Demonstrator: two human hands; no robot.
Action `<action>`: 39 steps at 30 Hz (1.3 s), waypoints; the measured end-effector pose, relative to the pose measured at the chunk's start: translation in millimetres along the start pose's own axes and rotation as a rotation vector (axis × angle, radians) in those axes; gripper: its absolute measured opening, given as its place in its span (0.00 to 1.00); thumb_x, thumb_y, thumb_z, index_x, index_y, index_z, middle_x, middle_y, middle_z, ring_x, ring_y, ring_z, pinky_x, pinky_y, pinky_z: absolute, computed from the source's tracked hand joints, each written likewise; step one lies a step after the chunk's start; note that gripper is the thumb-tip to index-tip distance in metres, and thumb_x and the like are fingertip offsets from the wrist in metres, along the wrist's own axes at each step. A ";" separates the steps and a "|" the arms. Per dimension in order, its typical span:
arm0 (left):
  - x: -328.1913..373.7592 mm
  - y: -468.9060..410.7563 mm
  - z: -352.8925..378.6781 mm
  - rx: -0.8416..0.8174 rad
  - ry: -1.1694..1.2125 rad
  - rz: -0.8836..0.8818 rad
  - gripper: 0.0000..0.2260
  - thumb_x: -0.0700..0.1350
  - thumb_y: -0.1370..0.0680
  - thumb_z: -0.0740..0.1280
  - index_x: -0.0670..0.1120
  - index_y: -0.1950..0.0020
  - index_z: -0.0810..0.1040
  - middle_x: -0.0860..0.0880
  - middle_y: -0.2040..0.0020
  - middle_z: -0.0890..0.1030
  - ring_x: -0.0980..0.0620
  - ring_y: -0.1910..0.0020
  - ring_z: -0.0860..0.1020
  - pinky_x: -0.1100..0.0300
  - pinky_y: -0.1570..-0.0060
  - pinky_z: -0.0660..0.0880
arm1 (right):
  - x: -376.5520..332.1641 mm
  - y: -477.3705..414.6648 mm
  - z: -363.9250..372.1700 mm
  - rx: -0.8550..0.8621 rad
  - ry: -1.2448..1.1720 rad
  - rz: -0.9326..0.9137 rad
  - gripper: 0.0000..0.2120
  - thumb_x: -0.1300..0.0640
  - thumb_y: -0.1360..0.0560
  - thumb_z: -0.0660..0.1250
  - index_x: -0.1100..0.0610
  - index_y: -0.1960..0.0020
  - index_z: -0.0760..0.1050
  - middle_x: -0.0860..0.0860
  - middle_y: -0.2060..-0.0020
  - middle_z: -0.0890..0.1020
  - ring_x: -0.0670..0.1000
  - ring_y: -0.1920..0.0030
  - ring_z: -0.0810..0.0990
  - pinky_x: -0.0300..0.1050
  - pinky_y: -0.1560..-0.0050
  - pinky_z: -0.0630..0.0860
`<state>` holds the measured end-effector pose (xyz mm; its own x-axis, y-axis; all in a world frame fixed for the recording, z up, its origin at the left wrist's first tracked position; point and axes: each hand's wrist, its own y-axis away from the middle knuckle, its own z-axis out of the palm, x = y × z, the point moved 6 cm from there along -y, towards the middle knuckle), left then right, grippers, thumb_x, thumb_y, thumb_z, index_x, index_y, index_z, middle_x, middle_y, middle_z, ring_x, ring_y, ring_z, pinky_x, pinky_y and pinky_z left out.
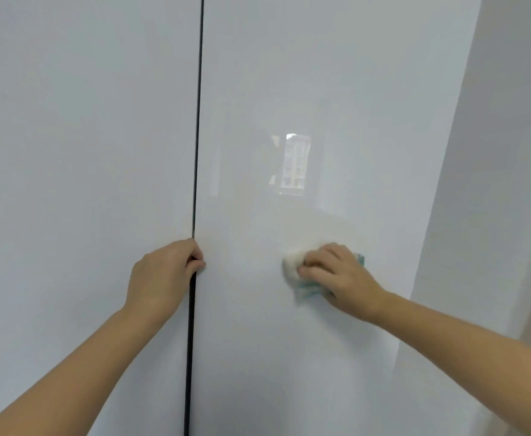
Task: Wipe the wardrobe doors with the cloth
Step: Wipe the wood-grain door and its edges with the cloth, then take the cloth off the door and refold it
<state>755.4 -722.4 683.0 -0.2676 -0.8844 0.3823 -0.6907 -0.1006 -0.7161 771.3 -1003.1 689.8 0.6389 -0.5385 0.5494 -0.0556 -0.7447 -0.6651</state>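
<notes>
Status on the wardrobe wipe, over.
Left hand grips door edge. Right hand holds cloth against right door. Nothing in the way.

— Where is the left hand (166, 275)?
— At the dark gap (198, 121) between the left door (84, 152) and the right door (320, 89), with its fingers curled into the gap at the right door's edge.
— And the right hand (342, 278)?
— Farther right, on the glossy right door. Its fingers are bent over a bunched white-and-teal cloth (292, 267) pressed against the door, below a window's reflection (294, 163).
</notes>
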 end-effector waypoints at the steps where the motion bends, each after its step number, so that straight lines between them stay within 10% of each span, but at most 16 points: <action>1: 1.5 -0.8 -0.5 -0.008 -0.010 -0.011 0.06 0.44 0.22 0.67 0.52 0.58 0.75 0.58 0.65 0.76 0.58 0.64 0.74 0.61 0.66 0.66 | -18.1 18.7 15.5 -0.074 0.014 -0.094 0.11 0.66 0.25 0.64 0.55 0.46 0.73 0.51 0.45 0.73 0.56 0.50 0.73 0.48 0.51 0.70; 7: 5.0 -1.6 -1.3 -0.046 -0.052 -0.054 0.05 0.43 0.22 0.66 0.51 0.58 0.76 0.57 0.63 0.77 0.52 0.62 0.77 0.58 0.64 0.68 | -7.9 -2.6 -2.5 -0.214 0.134 -0.336 0.08 0.61 0.20 0.61 0.56 0.50 0.79 0.54 0.50 0.81 0.56 0.53 0.75 0.48 0.56 0.70; 11: 3.7 -0.5 -0.2 -0.025 -0.064 -0.071 0.06 0.43 0.22 0.67 0.51 0.59 0.76 0.58 0.66 0.76 0.53 0.64 0.76 0.58 0.67 0.66 | 84.5 -74.7 -90.8 0.105 0.105 0.277 0.09 0.57 0.24 0.64 0.52 0.63 0.78 0.47 0.66 0.79 0.41 0.63 0.74 0.53 0.56 0.72; 14: 3.3 -1.6 0.2 -0.025 -0.085 -0.084 0.06 0.43 0.23 0.67 0.51 0.59 0.76 0.58 0.66 0.76 0.52 0.64 0.76 0.59 0.67 0.65 | 150.9 -78.4 -152.5 0.471 0.080 0.660 0.14 0.62 0.28 0.64 0.41 0.61 0.75 0.37 0.61 0.74 0.44 0.54 0.75 0.52 0.49 0.72; 19: 2.7 -2.1 1.5 -0.035 -0.072 -0.117 0.08 0.42 0.23 0.67 0.52 0.60 0.75 0.57 0.64 0.78 0.52 0.64 0.77 0.58 0.66 0.68 | 150.3 -55.5 -130.2 0.600 0.078 0.761 0.21 0.71 0.37 0.56 0.59 0.48 0.75 0.55 0.47 0.74 0.59 0.46 0.71 0.44 0.46 0.68; 24: 3.6 -1.4 2.3 -0.007 -0.061 -0.151 0.07 0.41 0.23 0.67 0.51 0.59 0.75 0.56 0.64 0.78 0.50 0.63 0.77 0.57 0.66 0.69 | 68.9 16.7 -45.9 0.451 -0.201 0.699 0.10 0.66 0.29 0.66 0.52 0.54 0.78 0.41 0.52 0.75 0.56 0.48 0.73 0.42 0.48 0.68; 30: 11.5 6.5 7.2 -0.066 -0.058 -0.180 0.02 0.44 0.20 0.62 0.50 0.49 0.72 0.53 0.54 0.77 0.49 0.60 0.76 0.54 0.60 0.73 | -52.8 79.3 51.6 -0.099 -0.057 0.079 0.08 0.68 0.30 0.64 0.57 0.56 0.75 0.50 0.52 0.78 0.54 0.52 0.72 0.47 0.57 0.72; 34: 9.6 63.9 1.3 -0.037 0.100 -0.298 0.17 0.49 0.19 0.62 0.54 0.30 0.65 0.56 0.44 0.73 0.50 0.57 0.77 0.52 0.54 0.73 | -85.1 74.2 65.3 -0.384 -0.395 0.411 0.17 0.75 0.36 0.64 0.58 0.53 0.77 0.51 0.51 0.78 0.55 0.50 0.74 0.43 0.54 0.67; 39: 16.4 169.7 -6.7 -0.112 0.240 -0.374 0.09 0.45 0.20 0.63 0.55 0.40 0.73 0.59 0.44 0.76 0.52 0.58 0.80 0.55 0.57 0.77 | -157.5 76.6 27.4 -0.206 -1.291 1.129 0.09 0.67 0.28 0.68 0.55 0.51 0.79 0.46 0.54 0.81 0.43 0.53 0.79 0.33 0.52 0.72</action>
<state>629.3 -750.9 571.7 -0.1250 -0.6647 0.7365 -0.8345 -0.3310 -0.4404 687.5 -964.5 538.5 0.3663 -0.2273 -0.9023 -0.8977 -0.3414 -0.2784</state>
